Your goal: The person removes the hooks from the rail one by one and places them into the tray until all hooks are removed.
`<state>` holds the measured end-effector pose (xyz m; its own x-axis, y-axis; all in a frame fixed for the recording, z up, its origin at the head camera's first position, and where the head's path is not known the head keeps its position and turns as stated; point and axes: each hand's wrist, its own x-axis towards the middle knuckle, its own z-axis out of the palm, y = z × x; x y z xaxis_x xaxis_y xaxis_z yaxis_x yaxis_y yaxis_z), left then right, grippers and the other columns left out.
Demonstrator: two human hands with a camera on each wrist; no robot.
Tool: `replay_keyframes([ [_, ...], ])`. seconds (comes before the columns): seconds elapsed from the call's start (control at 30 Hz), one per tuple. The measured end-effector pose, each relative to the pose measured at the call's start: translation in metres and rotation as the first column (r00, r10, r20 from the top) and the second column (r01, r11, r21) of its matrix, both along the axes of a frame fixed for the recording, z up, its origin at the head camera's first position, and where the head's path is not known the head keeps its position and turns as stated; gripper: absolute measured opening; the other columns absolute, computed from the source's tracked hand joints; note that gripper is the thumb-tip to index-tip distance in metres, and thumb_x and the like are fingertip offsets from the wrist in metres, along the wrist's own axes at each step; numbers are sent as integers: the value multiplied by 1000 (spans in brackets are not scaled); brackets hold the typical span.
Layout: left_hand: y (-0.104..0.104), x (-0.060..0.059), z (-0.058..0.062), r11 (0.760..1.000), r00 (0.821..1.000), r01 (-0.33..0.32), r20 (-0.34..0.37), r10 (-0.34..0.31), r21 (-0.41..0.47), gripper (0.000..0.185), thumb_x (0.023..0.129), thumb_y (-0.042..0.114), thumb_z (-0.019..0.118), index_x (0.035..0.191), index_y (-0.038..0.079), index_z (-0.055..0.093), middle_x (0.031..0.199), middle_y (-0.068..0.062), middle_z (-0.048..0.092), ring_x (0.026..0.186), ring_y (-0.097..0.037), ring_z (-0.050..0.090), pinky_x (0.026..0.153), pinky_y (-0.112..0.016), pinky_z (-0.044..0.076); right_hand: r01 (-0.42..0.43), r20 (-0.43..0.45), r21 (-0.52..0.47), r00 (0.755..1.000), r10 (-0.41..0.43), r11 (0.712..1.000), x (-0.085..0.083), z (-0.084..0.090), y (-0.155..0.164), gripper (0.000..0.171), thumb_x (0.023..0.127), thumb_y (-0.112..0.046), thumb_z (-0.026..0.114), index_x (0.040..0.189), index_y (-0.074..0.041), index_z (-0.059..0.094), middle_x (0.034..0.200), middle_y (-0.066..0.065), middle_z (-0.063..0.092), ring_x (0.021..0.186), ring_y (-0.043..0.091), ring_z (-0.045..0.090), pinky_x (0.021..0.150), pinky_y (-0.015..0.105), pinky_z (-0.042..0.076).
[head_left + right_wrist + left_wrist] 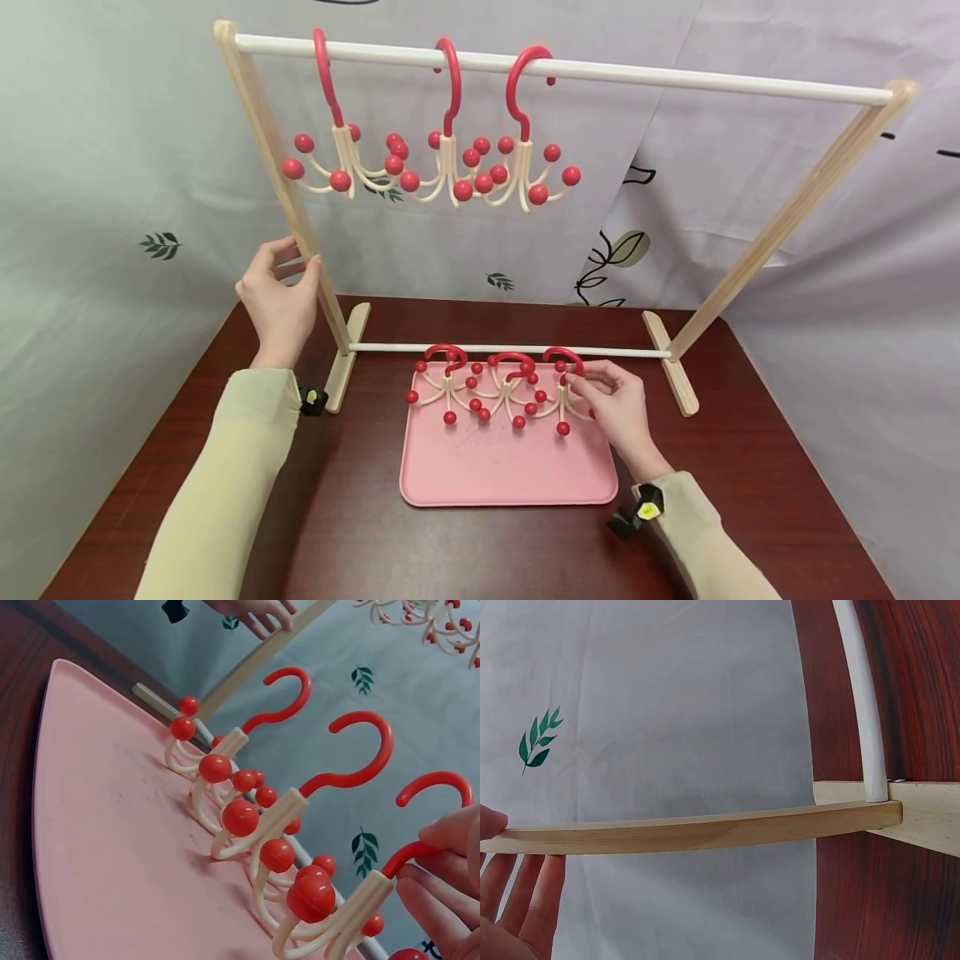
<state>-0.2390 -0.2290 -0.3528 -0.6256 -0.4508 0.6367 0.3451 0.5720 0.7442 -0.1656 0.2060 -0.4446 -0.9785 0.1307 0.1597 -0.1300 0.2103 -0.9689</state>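
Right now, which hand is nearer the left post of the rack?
The left. The left hand grips the left post partway up, fingers around it. The right hand is off to the right over the pink tray, pinching the rightmost hook.

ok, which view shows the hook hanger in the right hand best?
The right wrist view: the hook hanger fills the foreground, its red hook pinched by the right hand. The head view shows it small at the pink tray's back edge. The left wrist view misses it entirely.
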Motion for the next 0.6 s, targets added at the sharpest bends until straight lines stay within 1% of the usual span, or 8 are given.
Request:
replay_keyframes([
  [0.03, 0, 0, 0, 1000, 1000, 0, 0, 0, 0, 28, 94, 20, 74, 120, 12, 73, 110, 0, 74, 92, -13, 72, 76, -20, 58, 1, 3, -2, 1000, -1, 1000, 0, -1, 0, 24, 89, -9, 81, 109, 2, 73, 102, 14, 75, 84, 18, 75, 75, 43, 62],
  [0.17, 0, 1, 0, 1000, 1000, 0, 1, 0, 0, 27, 94, 20, 74, 120, 13, 73, 110, 0, 74, 92, -13, 72, 75, -18, 57, 1, 5, -13, 1000, -1, 1000, -1, -2, 0, 24, 89, -10, 81, 109, 1, 74, 104, 15, 75, 85, 17, 75, 75, 45, 62],
  [0.3, 0, 1, -1, 1000, 1000, -1, 1, 1, -2, 27, 94, 20, 74, 120, 13, 73, 109, 0, 74, 92, -13, 72, 76, -19, 58, -3, 3, -28, 1000, 3, 1000, -1, -3, 1, 26, 88, -9, 82, 110, 3, 73, 105, 16, 75, 87, 23, 75, 75, 44, 62],
  [0.37, -1, 0, -1, 1000, 1000, -3, 1, 3, -6, 28, 94, 20, 74, 121, 12, 73, 110, 0, 74, 92, -14, 72, 76, -20, 58, 5, 12, -27, 1000, -5, 1000, -1, -3, 2, 27, 88, -10, 82, 110, 3, 73, 104, 17, 75, 88, 27, 75, 72, 40, 63],
  [0.43, -1, 0, -1, 1000, 1000, -3, -1, 3, -8, 28, 94, 20, 74, 121, 12, 73, 110, 0, 74, 92, -14, 72, 77, -23, 59, 14, 22, -26, 1000, -13, 1000, 0, -3, 3, 29, 88, -11, 83, 111, 3, 73, 105, 17, 75, 88, 28, 75, 70, 36, 63],
  [0.53, 0, 0, -1, 1000, 1000, -2, 0, 2, -12, 28, 94, 21, 74, 121, 12, 73, 110, 0, 74, 93, -15, 72, 77, -23, 59, 27, 26, -24, 999, -27, 999, 2, -4, 4, 30, 88, -12, 83, 112, 3, 73, 104, 19, 75, 88, 22, 75, 64, 31, 62],
  [0.6, 0, 0, 0, 1000, 1000, -2, 0, 2, -11, 28, 94, 21, 74, 121, 12, 73, 110, 0, 74, 93, -14, 72, 77, -22, 59, 29, 22, -32, 999, -29, 999, 2, -4, 5, 30, 88, -11, 83, 112, 5, 72, 105, 20, 74, 87, 16, 75, 65, 29, 61],
])
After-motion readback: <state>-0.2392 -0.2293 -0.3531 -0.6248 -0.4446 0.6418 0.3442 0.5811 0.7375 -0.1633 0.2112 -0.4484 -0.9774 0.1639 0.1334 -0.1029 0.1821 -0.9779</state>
